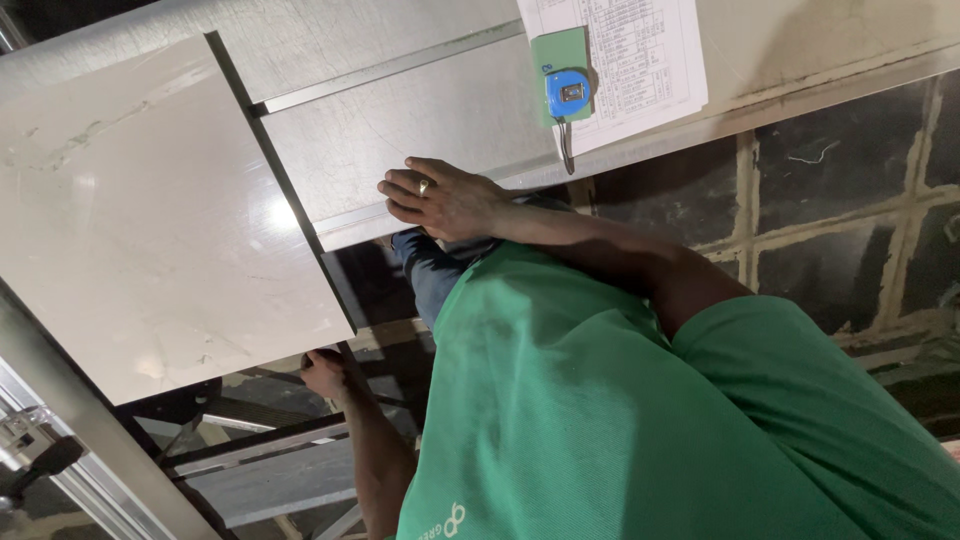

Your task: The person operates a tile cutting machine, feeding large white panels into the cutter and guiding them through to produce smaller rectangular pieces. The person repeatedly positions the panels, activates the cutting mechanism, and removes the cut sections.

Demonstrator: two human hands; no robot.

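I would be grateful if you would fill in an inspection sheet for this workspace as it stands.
Surface: grey metal bench, scratched, with a raised strip across it.
Job's things: large pale panel lying over the bench's end; metal sheet beside it.
Clutter: blue tape measure on a green pad, next to a printed paper sheet.
Hands: right hand rests flat on the sheet's edge, ring on one finger; left hand is at the panel's lower edge, grip unclear.
Cables: nothing seen.
Surroundings: dark tiled floor with pale joints; metal frame beneath.
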